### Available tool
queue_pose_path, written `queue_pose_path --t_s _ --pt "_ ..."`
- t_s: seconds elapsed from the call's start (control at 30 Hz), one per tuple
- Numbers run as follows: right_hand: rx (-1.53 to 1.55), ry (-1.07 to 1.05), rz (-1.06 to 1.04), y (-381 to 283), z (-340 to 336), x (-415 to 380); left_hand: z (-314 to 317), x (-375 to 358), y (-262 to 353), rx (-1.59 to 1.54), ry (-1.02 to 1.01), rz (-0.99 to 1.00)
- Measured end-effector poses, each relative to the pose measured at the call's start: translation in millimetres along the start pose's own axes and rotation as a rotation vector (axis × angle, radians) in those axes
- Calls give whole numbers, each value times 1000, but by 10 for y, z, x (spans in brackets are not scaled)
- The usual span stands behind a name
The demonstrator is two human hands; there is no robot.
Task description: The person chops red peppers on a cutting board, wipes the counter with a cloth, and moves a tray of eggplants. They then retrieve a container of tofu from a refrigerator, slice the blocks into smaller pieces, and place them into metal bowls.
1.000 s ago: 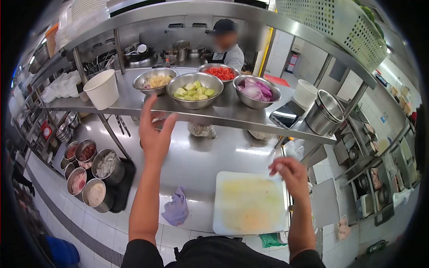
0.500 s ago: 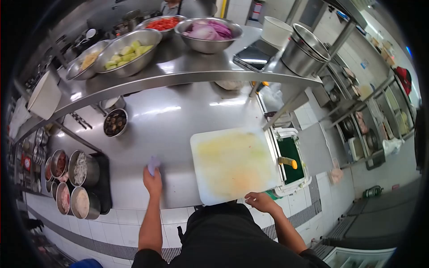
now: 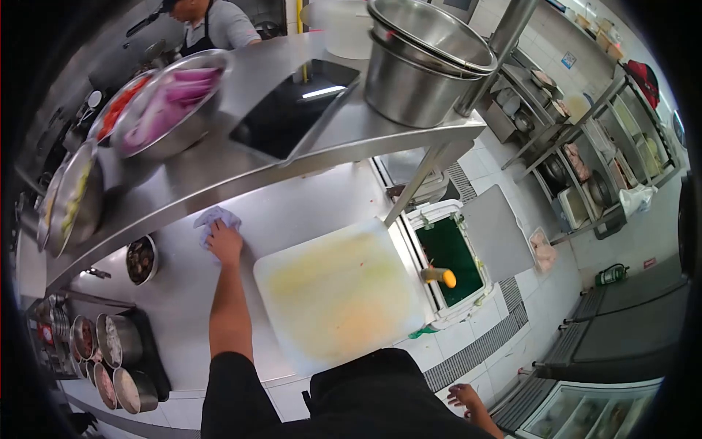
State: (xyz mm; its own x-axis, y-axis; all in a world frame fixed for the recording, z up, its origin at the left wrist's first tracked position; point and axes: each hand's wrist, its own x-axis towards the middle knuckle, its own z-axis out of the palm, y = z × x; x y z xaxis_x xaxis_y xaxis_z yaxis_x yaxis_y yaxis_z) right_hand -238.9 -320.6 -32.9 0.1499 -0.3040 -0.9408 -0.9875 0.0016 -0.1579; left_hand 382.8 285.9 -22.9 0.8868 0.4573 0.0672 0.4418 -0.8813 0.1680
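My left hand is stretched forward over the steel worktop, its fingers gripping a crumpled lilac cloth that lies against the surface under the shelf. To the right of that arm lies a large white cutting board with yellow and orange stains. My right hand hangs low at the right of my body, above the tiled floor, with fingers apart and holding nothing. A pot of dark pieces stands on the worktop left of the cloth.
Overhead, the steel shelf bears a bowl of sliced purple onion, a black tablet and stacked steel pots. A green-lined bin adjoins the board. Several food-filled pots stand at left. Beyond the shelf is a person.
My left hand has reached forward with the cloth, farther across the worktop. My right hand has moved away from the board's edge, down and to the right. The view has turned rightward.
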Motion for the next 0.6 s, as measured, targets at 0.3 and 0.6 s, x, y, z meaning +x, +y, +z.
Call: queue_pose_path --t_s 0.3,0.6 --pt "84 100 -123 -624 -846 257 596 -926 3279 -800 -356 648" --pt "96 42 -347 -1751 -1129 510 -471 -1148 3379 -387 -353 674"
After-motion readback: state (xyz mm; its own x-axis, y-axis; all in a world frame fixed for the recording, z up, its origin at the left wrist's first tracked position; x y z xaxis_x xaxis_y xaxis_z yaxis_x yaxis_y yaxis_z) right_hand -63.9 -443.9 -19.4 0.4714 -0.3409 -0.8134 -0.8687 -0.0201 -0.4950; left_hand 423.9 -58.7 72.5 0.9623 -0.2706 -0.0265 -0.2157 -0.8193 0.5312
